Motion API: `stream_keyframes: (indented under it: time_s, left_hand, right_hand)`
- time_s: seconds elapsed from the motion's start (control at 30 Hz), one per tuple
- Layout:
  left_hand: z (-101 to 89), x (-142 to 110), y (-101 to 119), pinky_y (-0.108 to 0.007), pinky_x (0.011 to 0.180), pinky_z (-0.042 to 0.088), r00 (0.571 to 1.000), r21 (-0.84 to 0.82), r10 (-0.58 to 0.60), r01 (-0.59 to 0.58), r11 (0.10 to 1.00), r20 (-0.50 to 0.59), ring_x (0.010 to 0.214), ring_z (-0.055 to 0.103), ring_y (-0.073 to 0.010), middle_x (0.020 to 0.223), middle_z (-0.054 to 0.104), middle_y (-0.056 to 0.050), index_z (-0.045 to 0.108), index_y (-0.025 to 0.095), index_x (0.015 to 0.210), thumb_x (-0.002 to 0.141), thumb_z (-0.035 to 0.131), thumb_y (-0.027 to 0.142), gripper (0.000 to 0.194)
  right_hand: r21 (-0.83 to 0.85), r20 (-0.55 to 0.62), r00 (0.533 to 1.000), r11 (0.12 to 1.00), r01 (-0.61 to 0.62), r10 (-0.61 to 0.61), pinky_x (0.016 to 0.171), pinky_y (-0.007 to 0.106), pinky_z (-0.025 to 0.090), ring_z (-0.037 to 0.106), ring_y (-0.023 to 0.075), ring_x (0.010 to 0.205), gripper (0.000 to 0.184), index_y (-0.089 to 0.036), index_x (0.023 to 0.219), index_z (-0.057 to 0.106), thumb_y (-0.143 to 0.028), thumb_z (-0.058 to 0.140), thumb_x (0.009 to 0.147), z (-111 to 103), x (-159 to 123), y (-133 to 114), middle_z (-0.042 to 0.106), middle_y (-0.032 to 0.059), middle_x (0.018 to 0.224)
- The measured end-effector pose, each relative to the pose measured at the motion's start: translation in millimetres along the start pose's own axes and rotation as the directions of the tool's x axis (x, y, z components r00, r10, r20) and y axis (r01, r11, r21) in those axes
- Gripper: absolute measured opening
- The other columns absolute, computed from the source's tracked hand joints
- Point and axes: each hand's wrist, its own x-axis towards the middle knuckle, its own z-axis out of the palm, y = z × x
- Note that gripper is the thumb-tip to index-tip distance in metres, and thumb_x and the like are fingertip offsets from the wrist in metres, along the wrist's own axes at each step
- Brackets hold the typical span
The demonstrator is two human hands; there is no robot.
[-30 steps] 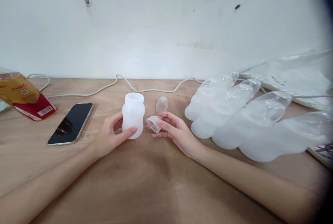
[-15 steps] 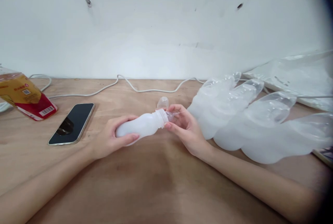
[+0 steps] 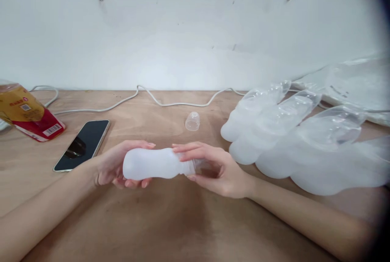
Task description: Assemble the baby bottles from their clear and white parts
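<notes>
Have tipped the frosted white baby bottle closer to level since half a second ago and rolled the left hand further beneath it. Hold it mid-frame, base to the left, neck to the right, seemingly above the counter. Wrap the left fingers snugly round the base, probably to stop the round body from turning. Curl the right hand round the clear teat piece at the neck, gripping it, right fingers reaching onto the shoulder, likely to keep both parts in line; cannot tell how far seated. See just above a clear dome cap standing within easy reach. Find capped bottles bunched at right, apart from the held one, perhaps for working room. Note at left a phone and a yellow-and-red packet.
</notes>
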Motion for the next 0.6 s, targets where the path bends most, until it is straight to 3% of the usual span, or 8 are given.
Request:
stream_keyframes:
  time_s: [0.1,0.2,0.27,0.3,0.37,0.43,0.5,0.6]
  left_hand:
    - [0.5,-1,0,-0.015,0.026,0.018,0.997,-0.105,-0.07,0.072,0.992,0.029,0.035,0.044,-0.0083,0.056,0.059,-0.006,0.065,0.013,0.076,0.073,0.039,0.06,0.054]
    - [5.5,-1,-2,-0.015,0.035,0.028,0.983,-0.008,0.166,-0.167,0.986,-0.082,0.047,0.051,-0.0096,0.068,0.063,-0.004,0.061,0.018,0.091,0.075,0.046,0.052,0.04]
    - [9.3,1,-4,-0.018,0.045,0.037,0.912,0.187,0.362,-0.328,0.926,-0.194,0.06,0.055,-0.0126,0.079,0.063,-0.002,0.058,0.02,0.095,0.072,0.054,0.047,0.036]
    - [11.1,1,-5,-0.02,0.051,0.04,0.853,0.311,0.456,-0.375,0.873,-0.254,0.068,0.055,-0.0146,0.084,0.062,-0.002,0.057,0.021,0.097,0.07,0.057,0.045,0.036]
    - [13.9,1,-6,-0.023,0.065,0.042,0.724,0.543,0.609,-0.385,0.746,-0.324,0.081,0.054,-0.0185,0.094,0.059,-0.001,0.052,0.022,0.1,0.066,0.063,0.04,0.04]
    - [15.5,0,-6,-0.026,0.068,0.042,0.649,0.659,0.673,-0.338,0.672,-0.354,0.085,0.053,-0.0201,0.097,0.057,-0.002,0.048,0.023,0.102,0.065,0.064,0.04,0.044]
    - [15.7,-1,-6,-0.025,0.066,0.041,0.649,0.639,0.659,-0.331,0.694,-0.38,0.081,0.052,-0.019,0.095,0.056,-0.001,0.047,0.022,0.101,0.066,0.063,0.041,0.043]
    - [14.0,0,-5,-0.021,0.053,0.037,0.775,0.365,0.505,-0.377,0.852,-0.38,0.066,0.05,-0.0139,0.081,0.056,0.0,0.051,0.02,0.094,0.069,0.057,0.043,0.034]
  right_hand:
    - [-0.035,-0.026,0.999,0.999,-0.02,0.019,0.095,0.04,0.04,0.046,0.0197,0.114,0.038,-0.027,0.108,0.054,-0.011,0.059,0.074,0,0,-1,0.053,0.0025,0.12]
    - [0.003,-0.134,0.981,0.99,-0.139,0.138,0.087,0.036,0.045,0.047,0.019,0.113,0.038,-0.029,0.11,0.051,-0.018,0.061,0.075,-1,1,-1,0.051,0.0018,0.123]
    - [0.049,-0.16,0.969,0.982,-0.183,0.188,0.082,0.033,0.048,0.048,0.0187,0.111,0.038,-0.029,0.111,0.05,-0.02,0.06,0.076,-1,2,1,0.049,0.0023,0.124]
    - [0.07,-0.165,0.965,0.979,-0.193,0.203,0.079,0.032,0.049,0.05,0.0187,0.109,0.036,-0.028,0.11,0.05,-0.021,0.059,0.076,-1,2,2,0.049,0.0029,0.124]
    - [0.102,-0.173,0.962,0.976,-0.195,0.21,0.077,0.031,0.05,0.052,0.0183,0.106,0.032,-0.027,0.107,0.051,-0.021,0.058,0.077,0,3,4,0.05,0.0036,0.121]
    - [0.12,-0.177,0.967,0.979,-0.163,0.183,0.079,0.031,0.05,0.05,0.0182,0.107,0.029,-0.027,0.105,0.051,-0.019,0.058,0.077,0,3,6,0.05,0.0036,0.12]
    - [0.099,-0.168,0.976,0.988,-0.119,0.135,0.084,0.033,0.047,0.047,0.0184,0.111,0.028,-0.027,0.104,0.052,-0.018,0.057,0.077,0,3,6,0.049,0.0032,0.121]
    - [0.028,-0.137,0.986,0.995,-0.095,0.098,0.092,0.036,0.042,0.045,0.0177,0.114,0.032,-0.028,0.107,0.051,-0.016,0.056,0.078,0,3,4,0.049,0.0024,0.121]
